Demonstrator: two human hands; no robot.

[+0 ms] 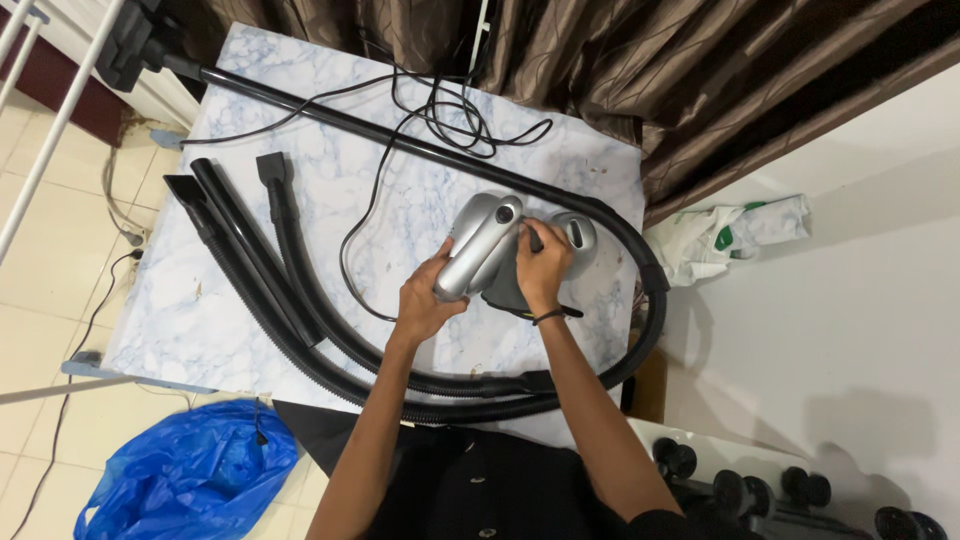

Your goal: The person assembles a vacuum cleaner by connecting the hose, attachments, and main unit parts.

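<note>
**Inspector:** Silver plastic, rounded casing: a small vacuum cleaner body (490, 245) lies near the middle of the worktop (300, 180), slightly toward its right edge. Confirm the hands.

**Assistant:** The left hand (425, 300) is closed around the lower end of the silver housing, fingers wrapped under it. The right hand (543, 268) is clamped over the top of the body just beside the left, fingers curled onto the dark part between the two silver sections. A thin dark band sits at the right wrist. Both hands are grasping the unit; neither is released.

**Inspector:** Attachments?

**Assistant:** A black corrugated hose (655, 300) loops from the body round the right side of the worktop and back along its near edge. Two more black hose lengths with nozzle ends (275, 240) lie side by side on the left half, well apart from the hands. A long black rigid tube (330, 115) runs diagonally across the far side. A thin black power cord (440, 110) is tangled loosely behind the body.

**Inspector:** Surface and room?

**Assistant:** The worktop is white with blue-grey marbling. Brown curtains (620, 60) hang behind it. A blue plastic bag (190, 475) lies on the pale tiled floor (40, 300) at lower left. A crumpled white and green bag (740, 235) rests to the right against the white wall (850, 330). Black dumbbells (750, 490) sit at lower right.
</note>
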